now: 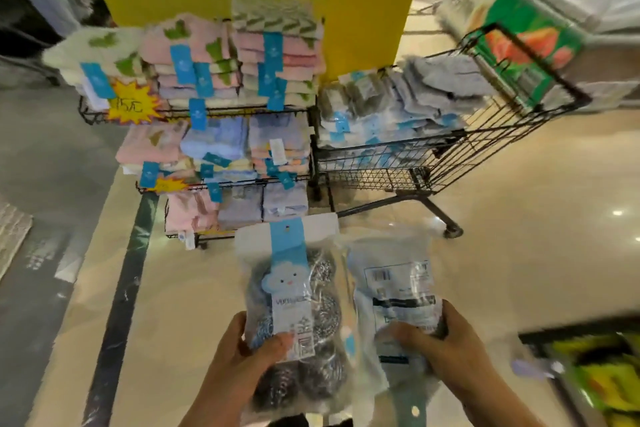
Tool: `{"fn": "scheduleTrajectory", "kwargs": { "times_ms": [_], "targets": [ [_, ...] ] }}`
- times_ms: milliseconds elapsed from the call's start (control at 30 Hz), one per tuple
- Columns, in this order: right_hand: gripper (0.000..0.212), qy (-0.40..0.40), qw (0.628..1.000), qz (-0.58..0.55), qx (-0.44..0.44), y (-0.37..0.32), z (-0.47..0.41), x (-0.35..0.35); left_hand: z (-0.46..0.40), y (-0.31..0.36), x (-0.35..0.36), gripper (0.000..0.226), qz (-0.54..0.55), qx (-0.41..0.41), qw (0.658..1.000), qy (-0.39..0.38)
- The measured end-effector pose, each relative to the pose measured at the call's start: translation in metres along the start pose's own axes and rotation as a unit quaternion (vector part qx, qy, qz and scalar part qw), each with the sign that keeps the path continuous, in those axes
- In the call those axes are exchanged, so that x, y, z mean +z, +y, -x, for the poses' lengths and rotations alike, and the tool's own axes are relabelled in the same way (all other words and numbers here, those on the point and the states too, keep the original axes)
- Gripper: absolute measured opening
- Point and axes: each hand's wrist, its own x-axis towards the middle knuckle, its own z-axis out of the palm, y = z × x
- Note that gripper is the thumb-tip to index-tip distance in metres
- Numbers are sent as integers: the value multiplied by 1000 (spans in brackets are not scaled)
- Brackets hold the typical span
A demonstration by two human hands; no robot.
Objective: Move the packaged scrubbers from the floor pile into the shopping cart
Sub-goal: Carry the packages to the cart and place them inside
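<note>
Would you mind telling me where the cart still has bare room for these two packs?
Free: the near end of the shopping cart, where bare wire floor shows between the front wall and the stacked packages. Crowded: the far half, piled above the rim. Left hand and right hand each hold a scrubber pack.

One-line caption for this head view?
Left hand and right hand each grip a scrubber pack before the loaded cart.

Folded towels point(221, 80) fill a wire rack point(227, 180) (three tiers) before a yellow sign point(363, 10).
</note>
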Motion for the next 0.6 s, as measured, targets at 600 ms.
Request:
{"fn": "scheduleTrajectory", "kwargs": {
  "times_ms": [600],
  "targets": [
    [46, 236, 941, -226, 84, 75, 77, -97, -37, 16, 150, 75, -203, -29, 952, -228]
  ]
}}
